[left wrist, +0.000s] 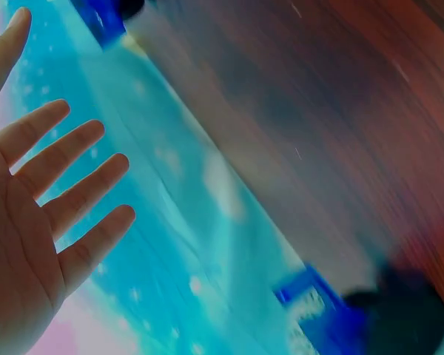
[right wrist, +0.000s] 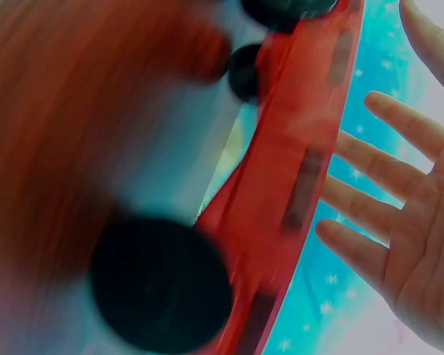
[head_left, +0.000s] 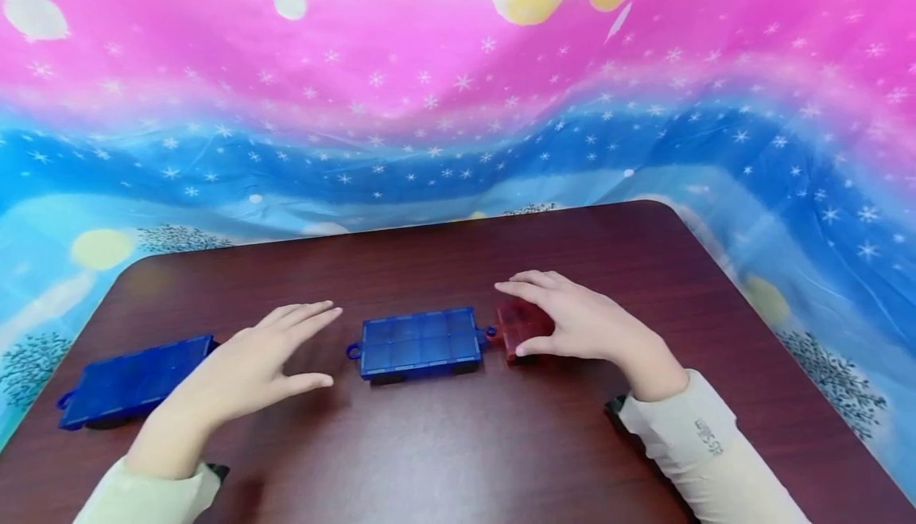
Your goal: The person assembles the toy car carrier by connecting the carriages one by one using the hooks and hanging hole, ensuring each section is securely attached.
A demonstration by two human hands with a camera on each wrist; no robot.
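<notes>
A translucent blue toy car base on black wheels stands mid-table, its hitch linked to a red toy car base on its right. My right hand is spread over the red base and partly hides it; in the right wrist view the fingers of the right hand extend behind the edge of the red base. To the left lies a second blue car base, apart from the other two. Between the blue bases hovers my left hand, fingers straight and holding nothing; its palm faces its wrist camera.
The dark brown wooden table has rounded far corners. Behind it hangs a pink and blue cloth printed with snowflakes, reaching down along both sides of the table.
</notes>
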